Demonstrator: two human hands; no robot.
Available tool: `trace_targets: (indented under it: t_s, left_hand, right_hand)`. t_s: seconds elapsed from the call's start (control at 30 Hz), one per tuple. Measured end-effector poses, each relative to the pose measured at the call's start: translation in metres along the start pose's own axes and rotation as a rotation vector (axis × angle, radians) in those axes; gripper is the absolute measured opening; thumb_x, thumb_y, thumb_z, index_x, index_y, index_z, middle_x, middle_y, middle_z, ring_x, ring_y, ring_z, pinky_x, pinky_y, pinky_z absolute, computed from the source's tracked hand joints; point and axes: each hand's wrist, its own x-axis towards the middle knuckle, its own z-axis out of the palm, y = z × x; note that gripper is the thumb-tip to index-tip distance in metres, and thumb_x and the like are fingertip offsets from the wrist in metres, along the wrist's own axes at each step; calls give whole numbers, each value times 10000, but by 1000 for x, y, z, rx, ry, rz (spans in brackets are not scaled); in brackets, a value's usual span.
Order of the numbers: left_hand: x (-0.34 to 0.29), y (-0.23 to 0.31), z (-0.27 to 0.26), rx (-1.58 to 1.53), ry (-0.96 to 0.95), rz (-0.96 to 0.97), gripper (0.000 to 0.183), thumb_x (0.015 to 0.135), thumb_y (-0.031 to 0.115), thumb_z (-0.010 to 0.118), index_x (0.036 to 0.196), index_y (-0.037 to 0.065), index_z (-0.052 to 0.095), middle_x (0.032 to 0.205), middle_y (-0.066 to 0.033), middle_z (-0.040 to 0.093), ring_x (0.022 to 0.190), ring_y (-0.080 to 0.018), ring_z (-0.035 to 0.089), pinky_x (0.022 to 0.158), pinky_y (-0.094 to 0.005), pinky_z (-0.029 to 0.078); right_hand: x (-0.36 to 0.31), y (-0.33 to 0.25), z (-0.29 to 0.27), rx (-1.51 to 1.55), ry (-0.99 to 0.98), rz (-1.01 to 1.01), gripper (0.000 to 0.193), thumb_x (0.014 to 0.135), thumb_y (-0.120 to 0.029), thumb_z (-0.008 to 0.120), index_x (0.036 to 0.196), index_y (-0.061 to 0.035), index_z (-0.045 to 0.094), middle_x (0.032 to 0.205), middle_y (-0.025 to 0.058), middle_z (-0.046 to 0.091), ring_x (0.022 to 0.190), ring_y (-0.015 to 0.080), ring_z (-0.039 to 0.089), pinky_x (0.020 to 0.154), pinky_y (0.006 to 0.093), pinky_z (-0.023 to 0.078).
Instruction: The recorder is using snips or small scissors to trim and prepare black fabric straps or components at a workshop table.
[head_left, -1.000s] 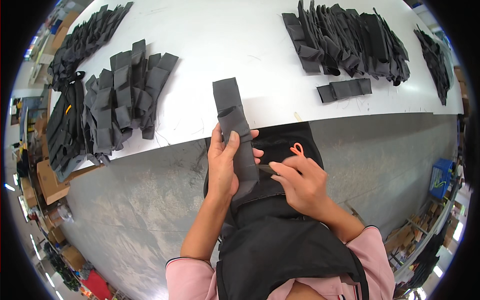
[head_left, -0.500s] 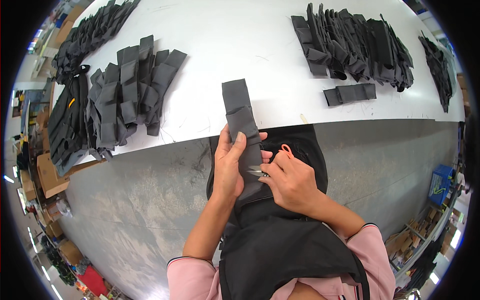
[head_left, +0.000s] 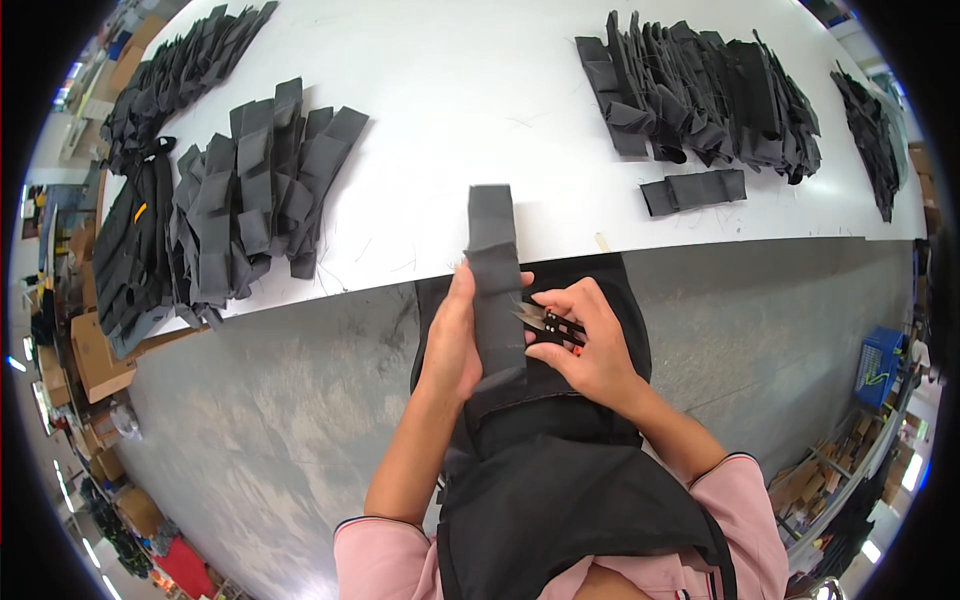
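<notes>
My left hand (head_left: 453, 335) grips a long dark grey fabric strip (head_left: 494, 285) with sewn folds, its thumb along the left edge and some fingertips showing past the right edge. The strip's far end reaches over the table edge; its near end is over my black apron (head_left: 560, 480). In my right hand (head_left: 597, 345) is a pair of black thread snips (head_left: 550, 322) with an orange part, held between thumb and fingers. The blades are apart and point left, at the strip's right edge. Whether they touch the fabric I cannot tell.
A white table (head_left: 430, 120) spans the far side. On it lie a left pile of folded grey strips (head_left: 265, 185), a right pile (head_left: 700, 95) and a single strip (head_left: 693, 191). A blue crate (head_left: 880, 365) stands at far right, a cardboard box (head_left: 100, 355) at left.
The strip has turned more upright and shifted slightly right. My right hand has moved up a little and its fingers have loosened, showing more of the snips.
</notes>
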Motion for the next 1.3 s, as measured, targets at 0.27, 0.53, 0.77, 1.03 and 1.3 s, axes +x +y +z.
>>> trace_targets:
  t_s: [0.27,0.53,0.77,1.03,1.3]
  left_hand:
    - [-36,-13,31,372,-29,20,722,863,-14,387,1474,106,20,1183,-191,506,839,-231,624,759,-349,518]
    - [-43,-23,20,347,30,53,317,944,101,503,1082,101,218,1089,-190,509,779,-228,653,643,-294,554]
    - [-38,-21,15,444,-16,-30,314,904,144,599,1036,10,348,1270,-226,405,965,-289,628,783,-353,538]
    - [-14,-1,3,1380,-148,767,320,705,187,775,824,-23,566,1267,-117,533,1255,-348,426,1034,-423,331]
    - [-14,-12,-12,932,-73,593,397,818,358,692,1009,14,635,1273,-82,528,1340,-308,316,1049,-420,302]
  right_hand:
    - [16,21,6,-73,82,-134,291,660,74,620,918,-60,610,789,78,454,590,192,502,530,282,425]
    - [41,4,5,620,108,351,101,910,-104,557,865,-31,505,684,-41,465,605,7,381,530,184,315]
    - [44,18,8,737,116,396,78,890,-116,587,858,-67,535,712,-60,456,565,10,364,494,176,285]
    - [46,43,18,804,-214,608,172,901,-157,570,1016,-30,578,807,-6,569,635,58,506,551,208,421]
    - [-9,5,-19,-44,33,66,267,788,-124,680,1042,-95,600,842,69,570,660,224,586,574,316,444]
